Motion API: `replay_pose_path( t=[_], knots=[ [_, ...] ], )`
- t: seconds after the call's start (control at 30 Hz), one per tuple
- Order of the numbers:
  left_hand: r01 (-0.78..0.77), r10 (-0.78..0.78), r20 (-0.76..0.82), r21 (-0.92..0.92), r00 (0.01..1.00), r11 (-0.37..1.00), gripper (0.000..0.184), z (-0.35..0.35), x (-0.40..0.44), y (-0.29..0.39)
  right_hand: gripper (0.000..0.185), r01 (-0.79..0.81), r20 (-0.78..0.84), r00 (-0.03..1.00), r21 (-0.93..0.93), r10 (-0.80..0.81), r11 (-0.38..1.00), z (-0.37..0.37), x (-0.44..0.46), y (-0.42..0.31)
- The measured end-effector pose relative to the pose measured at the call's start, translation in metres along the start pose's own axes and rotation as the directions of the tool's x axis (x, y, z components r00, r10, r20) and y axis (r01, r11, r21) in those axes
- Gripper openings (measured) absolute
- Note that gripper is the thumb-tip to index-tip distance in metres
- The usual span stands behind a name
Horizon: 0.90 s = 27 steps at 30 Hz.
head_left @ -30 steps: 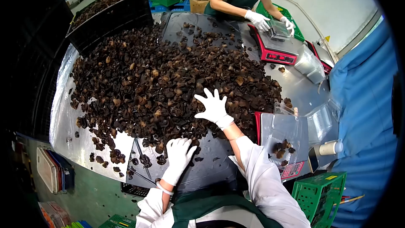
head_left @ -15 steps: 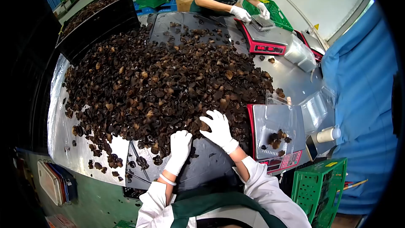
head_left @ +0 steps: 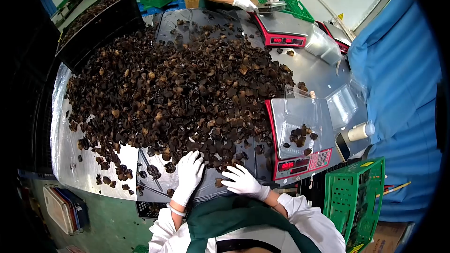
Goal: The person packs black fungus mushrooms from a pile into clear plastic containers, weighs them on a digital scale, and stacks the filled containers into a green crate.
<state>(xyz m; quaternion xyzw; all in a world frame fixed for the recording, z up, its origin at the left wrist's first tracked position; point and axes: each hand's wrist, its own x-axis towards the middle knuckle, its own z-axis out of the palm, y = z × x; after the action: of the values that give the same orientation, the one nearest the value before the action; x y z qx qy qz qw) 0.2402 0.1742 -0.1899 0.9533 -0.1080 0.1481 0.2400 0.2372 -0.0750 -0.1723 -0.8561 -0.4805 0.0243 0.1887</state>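
Note:
A wide pile of dark brown wood ear mushrooms covers the table. At its near edge my left hand, in a white glove, lies with fingers stretched out against the mushrooms. To its right is my gloved right hand, fingers spread and pointing left, by a few mushrooms near the front table edge. Neither hand visibly holds anything. A clear plastic tray with several mushroom pieces rests on the red-framed scale to the right.
Across the table, a co-worker's gloved hands hold a clear container over another scale. Stacked clear trays, a white bottle and a phone lie rightward. Green crates stand beside me; a black crate stands far left.
My right hand has drawn back from the pile toward the table's front edge, with some mushrooms now near it. My left hand's curled fingers have straightened. The view has shifted slightly.

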Motion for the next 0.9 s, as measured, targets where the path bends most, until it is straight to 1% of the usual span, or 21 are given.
replay_pose_path(
  t=[0.07, 0.1, 0.13, 0.17, 0.2, 0.23, 0.27, 0.33, 0.37, 0.4, 0.43, 0.47, 0.53, 0.63, 0.67, 0.73, 0.77, 0.8, 0.87, 0.9],
  knots=[
    [0.017, -0.017, -0.017, -0.034, 1.0, 0.999, 0.029, -0.002, -0.012, -0.001, 0.024, 0.004, -0.115, 0.993, 0.026, -0.001, 1.0, -0.002, -0.013, 0.001],
    [0.018, -0.019, -0.015, -0.041, 1.0, 0.999, 0.033, -0.009, -0.013, 0.003, 0.022, -0.034, -0.185, 0.982, 0.062, 0.045, 0.997, -0.014, -0.012, 0.001],
    [0.02, -0.021, -0.012, -0.042, 1.0, 0.999, 0.033, -0.009, -0.012, 0.005, 0.026, -0.096, -0.239, 0.964, 0.098, 0.117, 0.99, -0.019, -0.012, 0.003],
    [0.015, -0.017, -0.021, -0.086, 1.0, 0.996, 0.035, -0.007, -0.009, 0.008, 0.029, -0.173, -0.26, 0.942, 0.163, 0.212, 0.971, -0.023, -0.009, 0.007],
    [0.01, -0.015, -0.032, -0.129, 0.999, 0.992, 0.037, -0.006, -0.005, 0.012, 0.032, -0.245, -0.275, 0.912, 0.228, 0.304, 0.942, -0.03, -0.002, 0.011],
    [-0.047, 0.043, -0.03, -0.118, 0.999, 0.992, 0.041, -0.005, 0.003, 0.016, 0.041, -0.329, -0.246, 0.887, 0.257, 0.391, 0.908, -0.032, 0.004, 0.014],
    [-0.056, 0.059, 0.013, -0.153, 0.998, 0.987, 0.041, -0.002, 0.01, 0.022, 0.047, -0.397, -0.232, 0.869, 0.201, 0.437, 0.895, -0.033, 0.012, 0.017],
    [-0.133, 0.147, 0.105, -0.135, 0.984, 0.982, 0.042, -0.001, 0.021, 0.033, 0.05, -0.422, -0.163, 0.892, 0.03, 0.421, 0.906, -0.025, 0.022, 0.02],
    [-0.18, 0.194, 0.168, -0.093, 0.967, 0.979, 0.045, 0.008, 0.015, 0.028, 0.051, -0.368, -0.106, 0.922, 0.058, 0.372, 0.928, -0.015, 0.02, 0.021],
    [-0.201, 0.212, 0.208, -0.073, 0.955, 0.977, 0.043, 0.009, 0.008, 0.027, 0.051, -0.311, -0.049, 0.948, 0.087, 0.316, 0.946, -0.004, 0.014, 0.021],
    [-0.194, 0.204, 0.267, -0.065, 0.942, 0.979, 0.041, 0.006, -0.002, 0.024, 0.051, -0.221, -0.038, 0.974, 0.065, 0.223, 0.973, 0.001, 0.008, 0.019],
    [-0.187, 0.196, 0.33, -0.06, 0.923, 0.981, 0.04, 0.002, -0.014, 0.02, 0.051, -0.171, 0.029, 0.985, 0.039, 0.17, 0.984, 0.005, -0.002, 0.018],
    [-0.173, 0.183, 0.304, -0.059, 0.935, 0.983, 0.035, -0.012, -0.036, 0.015, 0.05, -0.152, 0.037, 0.988, 0.065, 0.15, 0.986, -0.01, -0.012, 0.012],
    [-0.103, 0.123, 0.259, -0.092, 0.958, 0.99, 0.037, -0.028, -0.056, 0.01, 0.044, -0.215, 0.007, 0.976, 0.163, 0.216, 0.963, -0.016, -0.02, 0.016],
    [-0.086, 0.107, 0.242, -0.093, 0.964, 0.992, 0.037, -0.032, -0.058, 0.01, 0.036, -0.252, -0.025, 0.965, 0.206, 0.262, 0.946, -0.018, -0.021, 0.017],
    [0.013, 0.01, 0.139, -0.165, 0.99, 0.986, 0.037, -0.028, -0.061, 0.008, 0.026, -0.264, -0.142, 0.937, 0.308, 0.318, 0.914, -0.019, -0.015, 0.02],
    [0.03, -0.018, 0.071, -0.171, 0.997, 0.985, 0.037, -0.025, -0.059, 0.007, 0.016, -0.252, -0.24, 0.91, 0.327, 0.337, 0.911, -0.019, -0.01, 0.022],
    [0.066, -0.064, 0.022, -0.162, 0.998, 0.985, 0.035, -0.024, -0.053, 0.011, 0.013, -0.231, -0.315, 0.881, 0.362, 0.352, 0.903, -0.019, -0.003, 0.026],
    [0.04, -0.045, -0.026, -0.181, 0.999, 0.983, 0.033, -0.019, -0.039, 0.015, 0.011, -0.29, -0.33, 0.82, 0.463, 0.467, 0.838, -0.024, 0.018, 0.033],
    [-0.023, 0.015, -0.046, -0.171, 0.999, 0.985, 0.029, -0.019, -0.025, 0.02, 0.013, -0.308, -0.295, 0.798, 0.55, 0.526, 0.776, -0.021, 0.026, 0.041]
  ],
)
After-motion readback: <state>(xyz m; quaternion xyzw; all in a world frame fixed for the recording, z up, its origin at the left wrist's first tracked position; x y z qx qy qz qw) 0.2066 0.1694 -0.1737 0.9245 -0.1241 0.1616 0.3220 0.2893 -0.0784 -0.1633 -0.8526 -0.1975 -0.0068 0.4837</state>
